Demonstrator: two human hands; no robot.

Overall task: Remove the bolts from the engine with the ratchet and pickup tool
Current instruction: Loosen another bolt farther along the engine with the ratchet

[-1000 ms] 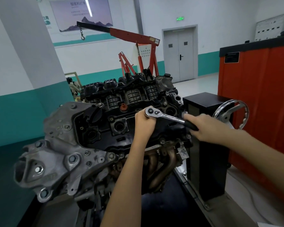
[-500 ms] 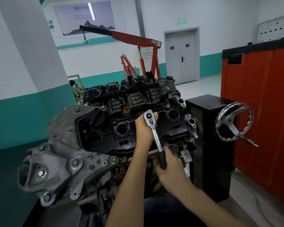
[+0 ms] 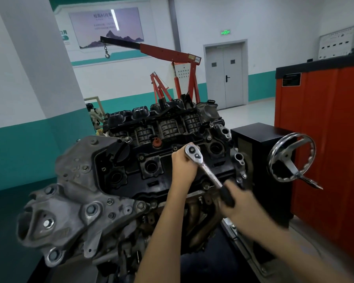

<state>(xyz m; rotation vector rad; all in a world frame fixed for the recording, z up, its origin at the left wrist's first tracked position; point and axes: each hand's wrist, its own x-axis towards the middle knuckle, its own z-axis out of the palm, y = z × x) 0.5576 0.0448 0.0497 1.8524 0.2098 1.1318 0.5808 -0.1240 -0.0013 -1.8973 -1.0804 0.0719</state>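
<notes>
The engine (image 3: 131,180) sits on a stand in front of me, its black valve cover up and several bolt heads showing on the grey bracket at the left. A chrome ratchet (image 3: 204,168) stands on the valve cover near its right end, head up and away from me. My left hand (image 3: 183,168) grips the ratchet just under its head and hides the socket and the bolt below. My right hand (image 3: 236,199) holds the black handle end, which points toward me and to the right. The pickup tool is not in view.
A black stand box (image 3: 260,139) with a chrome handwheel (image 3: 292,158) sits right of the engine. A red cabinet (image 3: 325,139) fills the far right. A red engine crane (image 3: 172,64) stands behind the engine. A white-and-teal pillar (image 3: 35,88) rises at left.
My right hand swung the ratchet handle from pointing right to pointing toward me, then partly back to the right. My left hand stayed at the ratchet head.
</notes>
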